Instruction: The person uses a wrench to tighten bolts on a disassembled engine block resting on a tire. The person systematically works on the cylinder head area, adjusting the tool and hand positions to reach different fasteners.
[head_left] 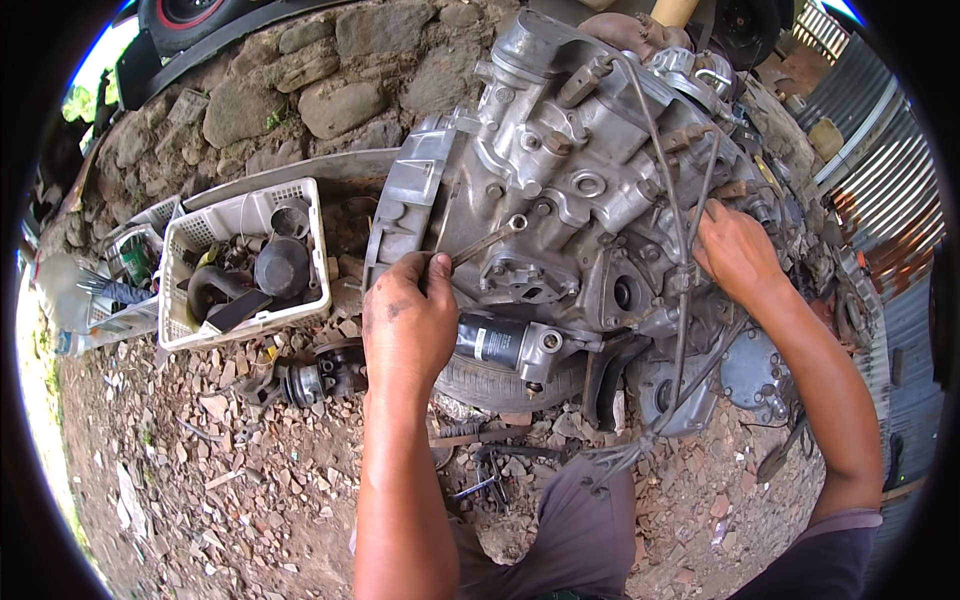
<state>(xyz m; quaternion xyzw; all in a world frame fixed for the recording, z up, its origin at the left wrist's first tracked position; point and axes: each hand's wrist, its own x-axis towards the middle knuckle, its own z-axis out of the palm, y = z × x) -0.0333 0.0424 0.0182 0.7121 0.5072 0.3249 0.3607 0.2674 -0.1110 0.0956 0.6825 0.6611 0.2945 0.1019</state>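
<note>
My left hand (405, 310) is closed on a steel wrench (480, 242), whose ring end lies over the face of a large grey cast engine (570, 140). My right hand (730, 245) has curled fingers at the engine's right side, beside thin bent metal pipes (678, 260) that run down across the block; what its fingertips grip is hidden. Below the wrench, a black cylindrical filter (495, 341) sits on a metal housing (543, 352). A flanged port (623, 292) shows to the left of the pipes, and a tire (520, 390) lies under the engine.
A white plastic crate (170, 330) of dark parts stands at left beside another bin (105, 325). A metal part (310, 380) and tools (485, 485) lie on the rubble-strewn ground (200, 510). A stone wall (330, 100) runs behind; corrugated sheets (890, 170) stand at right.
</note>
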